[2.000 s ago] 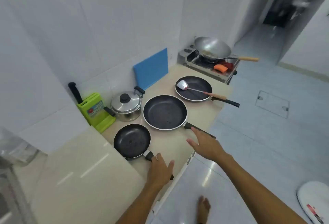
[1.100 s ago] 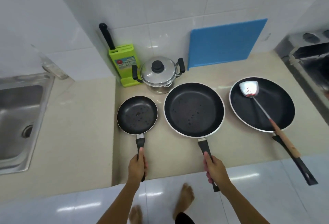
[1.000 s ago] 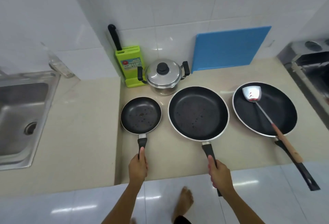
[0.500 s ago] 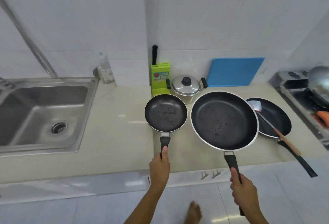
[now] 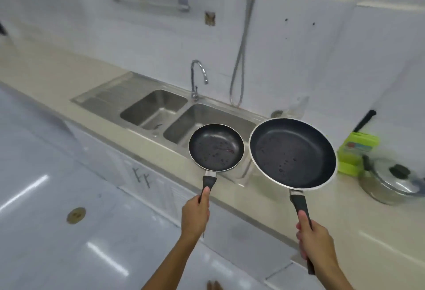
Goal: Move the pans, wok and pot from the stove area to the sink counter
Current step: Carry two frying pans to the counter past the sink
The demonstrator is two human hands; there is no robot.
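Left hand (image 5: 195, 215): wrapped tight on the small pan (image 5: 216, 147).
Right hand (image 5: 316, 242): wrapped tight on the big pan (image 5: 292, 154).
Tip: both kept flat, set down on the surface (image 5: 57, 75) past the left hand.

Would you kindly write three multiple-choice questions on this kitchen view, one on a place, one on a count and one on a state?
1. Where is the lidded pot?
A. on the counter at the right edge
B. in the sink
C. on the floor

2. How many basins does the sink have?
A. one
B. two
C. three

3. What is the left hand doing?
A. resting flat on the counter
B. turning the tap
C. gripping the small pan by its handle

Answers:
1 A, it sits beside the green knife block.
2 B, two basins lie side by side.
3 C, fingers wrap the handle and the pan is aloft.
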